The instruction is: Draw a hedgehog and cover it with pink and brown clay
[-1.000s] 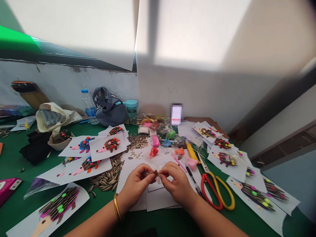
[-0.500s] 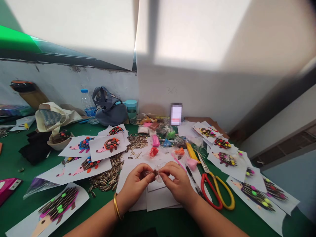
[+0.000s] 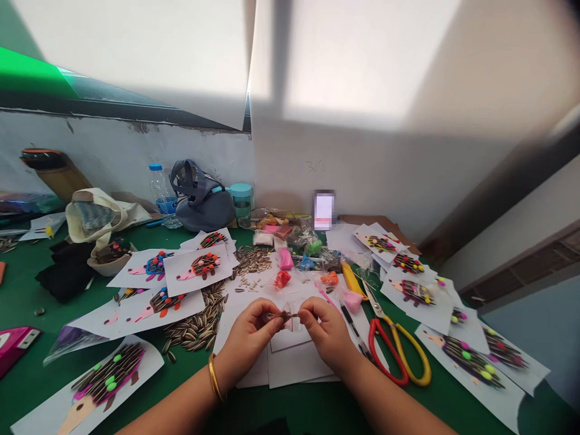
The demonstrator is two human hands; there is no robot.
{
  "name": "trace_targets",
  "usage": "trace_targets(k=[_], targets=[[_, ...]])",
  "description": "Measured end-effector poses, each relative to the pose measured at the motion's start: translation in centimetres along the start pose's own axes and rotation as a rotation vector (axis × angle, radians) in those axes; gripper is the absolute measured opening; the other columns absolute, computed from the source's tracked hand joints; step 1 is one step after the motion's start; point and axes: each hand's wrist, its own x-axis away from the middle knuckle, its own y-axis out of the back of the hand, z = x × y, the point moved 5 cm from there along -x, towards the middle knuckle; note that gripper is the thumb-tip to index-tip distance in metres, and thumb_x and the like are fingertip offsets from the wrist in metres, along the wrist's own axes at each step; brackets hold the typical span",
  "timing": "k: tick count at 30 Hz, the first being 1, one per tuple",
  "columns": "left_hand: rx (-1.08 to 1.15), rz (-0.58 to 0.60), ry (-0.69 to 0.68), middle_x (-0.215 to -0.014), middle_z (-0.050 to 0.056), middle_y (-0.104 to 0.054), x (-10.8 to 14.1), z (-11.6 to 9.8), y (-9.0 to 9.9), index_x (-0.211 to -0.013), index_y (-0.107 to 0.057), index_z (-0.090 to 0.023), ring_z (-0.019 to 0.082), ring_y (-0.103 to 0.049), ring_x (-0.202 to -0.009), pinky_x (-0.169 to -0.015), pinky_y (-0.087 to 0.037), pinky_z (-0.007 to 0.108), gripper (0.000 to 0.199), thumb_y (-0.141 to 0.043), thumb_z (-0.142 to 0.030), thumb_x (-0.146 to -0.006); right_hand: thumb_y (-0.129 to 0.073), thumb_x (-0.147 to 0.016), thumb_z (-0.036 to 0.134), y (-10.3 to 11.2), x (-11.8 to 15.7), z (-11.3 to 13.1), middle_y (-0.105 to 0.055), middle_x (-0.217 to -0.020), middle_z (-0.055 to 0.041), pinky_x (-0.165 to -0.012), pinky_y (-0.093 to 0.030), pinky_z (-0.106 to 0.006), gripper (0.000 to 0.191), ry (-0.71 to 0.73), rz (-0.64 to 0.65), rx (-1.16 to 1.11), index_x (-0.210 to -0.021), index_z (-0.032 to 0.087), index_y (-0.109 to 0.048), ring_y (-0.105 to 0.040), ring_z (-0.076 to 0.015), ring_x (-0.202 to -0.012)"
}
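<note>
My left hand (image 3: 251, 332), with a gold bangle at the wrist, pinches a small lump of brown modelling clay (image 3: 285, 316) partly in clear plastic. A thin brown strand spans the gap to my right hand (image 3: 329, 335), whose thumb and fingertips are closed on its other end. Both hands hover over white paper sheets (image 3: 299, 367) at the table's middle. The fingers hide much of the clay. Just beyond lie wrapped lumps of red clay (image 3: 281, 278), orange clay (image 3: 330, 278) and pink clay (image 3: 352, 298).
Red-and-yellow scissors (image 3: 399, 350), a black pen (image 3: 356, 331) and a yellow cutter (image 3: 352, 283) lie to the right. Sunflower seeds (image 3: 199, 323) are heaped left. Hedgehog pictures (image 3: 206, 269) flank both sides. A phone (image 3: 324, 211) leans against the back wall.
My right hand has moved slightly right, away from the left. The brown clay between them now stretches into a thin strand.
</note>
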Motion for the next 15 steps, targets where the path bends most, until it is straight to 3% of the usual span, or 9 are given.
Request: trace_targets(k=[4,15], targets=[[0.035,-0.006,-0.009,-0.085,0.001,-0.067,-0.14,-0.21,0.11,-0.09,-0.059,-0.02,0.017,-0.066,-0.082,-0.077,-0.052,0.03,0.022,-0.069,-0.038,-0.084,-0.057,-0.091,0.03,0.22,-0.08,-0.43,-0.067,-0.09,-0.0038,-0.072,-0.047,-0.028,0.013,-0.034,-0.061,-0.021,-0.095,0.021,-0.066,-0.06,-0.0175,-0.082],[-0.026,-0.073,-0.021,-0.085,0.001,-0.065,-0.19,-0.05,0.68,-0.091,-0.059,-0.02,0.016,-0.063,-0.079,-0.074,-0.051,0.028,0.022,-0.068,-0.039,-0.083,-0.056,-0.091,0.024,0.07,-0.51,-0.99,-0.072,-0.1,-0.0054,-0.083,-0.052,-0.033,0.023,-0.002,-0.018,-0.039,-0.109,0.025,-0.071,-0.066,-0.0188,-0.091]])
